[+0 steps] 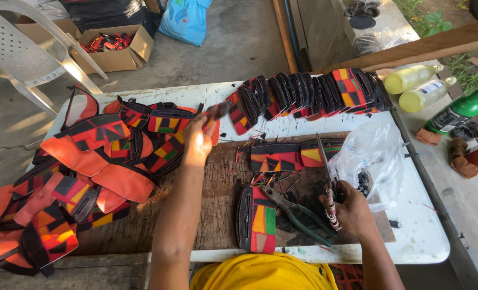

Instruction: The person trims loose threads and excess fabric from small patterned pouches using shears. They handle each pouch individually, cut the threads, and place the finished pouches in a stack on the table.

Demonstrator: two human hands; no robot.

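Gripping a patterned piece (pixel 217 111), left hand (pixel 197 142) above pile (pixel 115 156).

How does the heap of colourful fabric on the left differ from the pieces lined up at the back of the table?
The heap lies loose and tangled, spilling over the table's left edge; the back row stands on edge, packed in a neat line. The heap shows broad plain orange panels; the row shows mostly black edges. Both share the same red, orange, yellow and black patchwork.
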